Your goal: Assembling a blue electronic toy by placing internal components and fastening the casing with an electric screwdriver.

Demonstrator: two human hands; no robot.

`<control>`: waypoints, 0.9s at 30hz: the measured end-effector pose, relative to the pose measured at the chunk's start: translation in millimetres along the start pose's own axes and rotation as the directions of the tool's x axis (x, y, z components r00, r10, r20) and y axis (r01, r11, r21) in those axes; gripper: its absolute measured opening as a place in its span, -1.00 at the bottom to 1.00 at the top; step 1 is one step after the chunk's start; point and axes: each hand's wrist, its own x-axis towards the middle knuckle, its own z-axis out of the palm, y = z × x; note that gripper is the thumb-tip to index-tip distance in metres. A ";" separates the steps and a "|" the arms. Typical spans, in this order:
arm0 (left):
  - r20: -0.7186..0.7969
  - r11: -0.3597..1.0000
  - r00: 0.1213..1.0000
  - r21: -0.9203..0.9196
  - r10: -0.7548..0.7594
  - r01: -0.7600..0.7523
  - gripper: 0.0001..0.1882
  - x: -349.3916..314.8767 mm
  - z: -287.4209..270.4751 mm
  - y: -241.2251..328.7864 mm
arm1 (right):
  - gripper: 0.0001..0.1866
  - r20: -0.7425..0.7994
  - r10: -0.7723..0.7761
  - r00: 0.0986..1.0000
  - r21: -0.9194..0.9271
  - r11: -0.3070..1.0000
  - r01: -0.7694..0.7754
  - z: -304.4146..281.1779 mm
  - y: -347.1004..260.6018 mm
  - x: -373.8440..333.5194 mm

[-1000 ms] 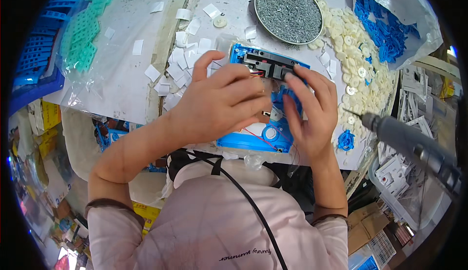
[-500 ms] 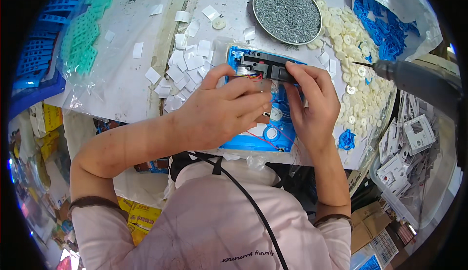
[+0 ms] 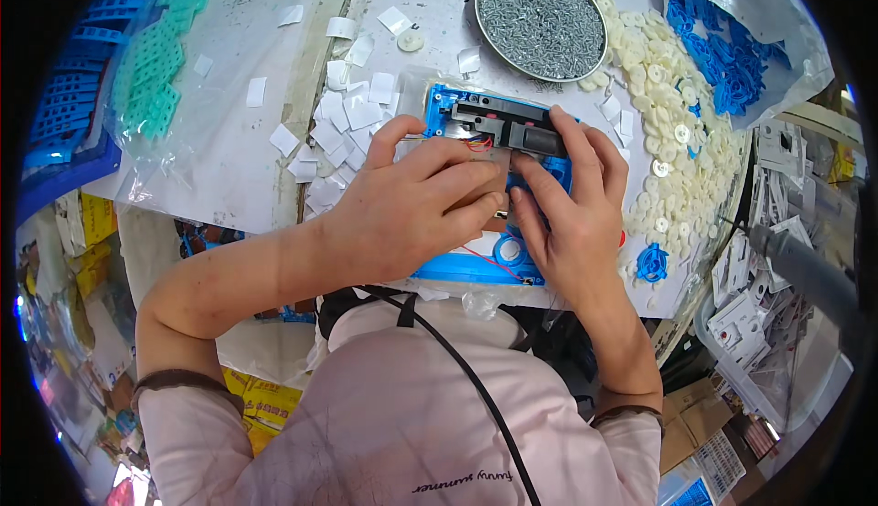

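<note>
A blue plastic housing lies before me on the table, with thin red wires and a round ring inside. Across its far part sits a long black plastic mechanism, beside some coloured wires. My left hand rests over the housing's left side, its fingers curled against a brownish flat piece. With my right hand I grip the right end of the black mechanism, index finger at its far edge and other fingers bent over the housing. Both palms hide much of the housing's middle.
A round dish of screws stands at the back. Cream plastic discs spread along the right, near a bag of blue parts. White paper squares lie left. A power screwdriver hangs at right above a bin of white parts.
My right hand has shifted lower on the black mechanism, with its fingers now bent over the housing. The hanging screwdriver has swung nearer to me. My left hand has barely moved.
</note>
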 end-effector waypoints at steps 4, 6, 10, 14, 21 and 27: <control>0.035 1.000 0.999 -0.009 -0.019 0.019 -0.62 1.8 -1.6 0.5 | -0.67 0.054 0.005 0.999 -0.047 0.999 -0.002 -6.0 -4.0 5.2; 0.048 0.999 0.998 -0.009 -0.035 0.036 -0.62 3.7 -4.4 1.4 | -0.67 0.054 -0.009 0.999 -0.025 1.000 0.010 -5.1 -2.0 5.9; 0.041 0.999 0.998 0.018 -0.042 0.042 -0.60 6.2 -7.0 3.0 | -0.69 -0.037 0.000 0.999 0.066 0.998 0.003 0.5 2.8 -0.8; 0.032 0.997 0.998 0.059 -0.060 0.058 -0.57 4.0 -5.0 4.0 | -0.72 -0.092 0.009 0.996 0.141 0.990 0.004 -2.3 10.0 -1.8; 0.045 0.998 0.997 0.036 -0.059 0.057 -0.55 4.4 -6.2 3.4 | -0.80 -0.120 0.034 0.992 0.153 0.988 -0.016 0.5 11.2 -1.7; 0.027 0.999 0.999 0.008 -0.044 0.044 -0.55 5.2 -6.2 1.7 | -0.86 -0.106 0.141 0.984 0.109 0.986 -0.129 5.8 -4.4 11.2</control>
